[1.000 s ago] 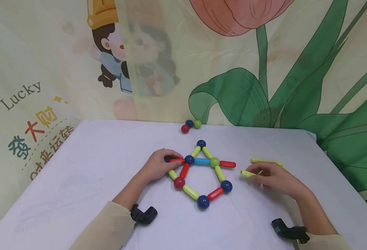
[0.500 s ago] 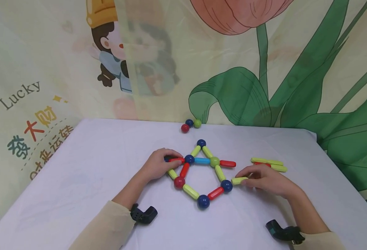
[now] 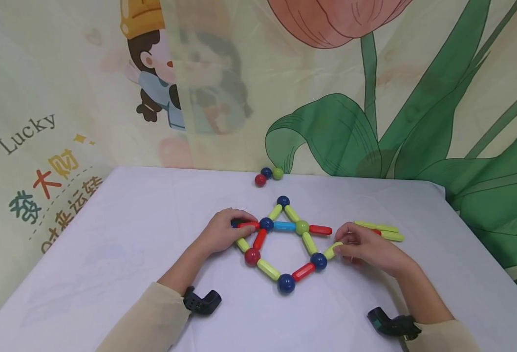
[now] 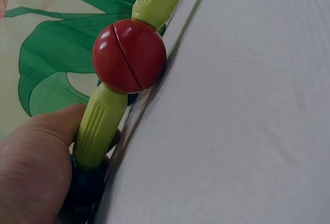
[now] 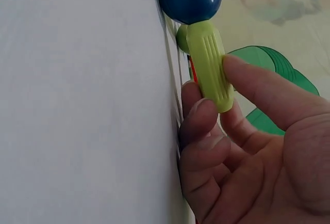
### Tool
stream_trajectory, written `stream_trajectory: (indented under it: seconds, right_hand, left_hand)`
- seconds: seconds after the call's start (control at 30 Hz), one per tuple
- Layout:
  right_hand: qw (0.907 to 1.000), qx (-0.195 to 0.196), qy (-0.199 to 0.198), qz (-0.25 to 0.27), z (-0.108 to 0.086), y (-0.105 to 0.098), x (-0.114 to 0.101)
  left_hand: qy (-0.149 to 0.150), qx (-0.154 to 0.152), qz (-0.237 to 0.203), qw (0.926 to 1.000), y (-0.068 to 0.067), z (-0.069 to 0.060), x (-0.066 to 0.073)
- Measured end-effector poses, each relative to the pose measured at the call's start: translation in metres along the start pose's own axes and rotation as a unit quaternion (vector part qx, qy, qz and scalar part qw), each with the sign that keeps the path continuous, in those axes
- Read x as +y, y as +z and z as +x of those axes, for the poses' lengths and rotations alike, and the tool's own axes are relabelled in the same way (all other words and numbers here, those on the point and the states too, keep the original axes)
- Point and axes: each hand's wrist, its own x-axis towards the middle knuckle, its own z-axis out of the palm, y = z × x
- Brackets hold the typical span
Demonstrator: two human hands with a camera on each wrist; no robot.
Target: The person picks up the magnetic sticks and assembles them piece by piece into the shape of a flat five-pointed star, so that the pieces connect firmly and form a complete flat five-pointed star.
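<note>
A flat figure of coloured rods and balls lies mid-table, with a red ball (image 3: pixel 252 256), a light green ball (image 3: pixel 302 227) and several dark blue balls. My left hand (image 3: pixel 225 232) holds its left corner, thumb and fingers about a red rod (image 3: pixel 248 225); a dark blue ball (image 4: pixel 85 187) sits by the palm. Between right thumb and fingers, my right hand (image 3: pixel 370 247) pinches a yellow-green rod (image 5: pixel 210 64). That rod's far end touches the dark blue ball (image 3: pixel 318 261) at the figure's right. Above it, another red rod (image 3: pixel 320 230) sticks out from the green ball.
Behind the right hand lie loose yellow-green rods (image 3: pixel 376 226) and a partly covered red one. Three loose balls (image 3: pixel 260 180) sit together at the white table's (image 3: pixel 153 195) back edge, before a printed cloth backdrop (image 3: pixel 223 73).
My right hand has moved left with the yellow-green rod, away from the loose rods, and the rod now meets the blue ball at a slant. The left hand stays in place.
</note>
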Motion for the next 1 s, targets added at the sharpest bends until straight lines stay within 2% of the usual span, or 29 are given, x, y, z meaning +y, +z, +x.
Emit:
stream_trajectory:
  seconds: [0.33,0.6,0.7,0.8,1.0]
  right_hand:
    - [0.9993,0.011,0.034,0.009,0.005,0.006,-0.011]
    - [0.9976,0.024,0.016,-0.064,0.003,-0.003,-0.019]
    - [0.9955,0.045,0.005,-0.083,0.003,-0.007,-0.025]
    - [0.9912,0.084,-0.004,-0.102,0.008,-0.008,-0.035]
    - [0.9811,0.151,-0.016,-0.119,0.026,-0.004,-0.066]
  left_hand:
    - [0.005,0.001,0.003,1.0,-0.002,0.0,0.0]
    - [0.005,0.007,-0.002,1.0,-0.002,0.001,0.001]
    - [0.003,0.006,-0.005,1.0,-0.001,0.001,0.002]
    - [0.002,0.006,-0.006,1.0,-0.001,0.001,0.002]
    - [-0.004,0.006,-0.012,0.9999,-0.001,0.0,0.0]
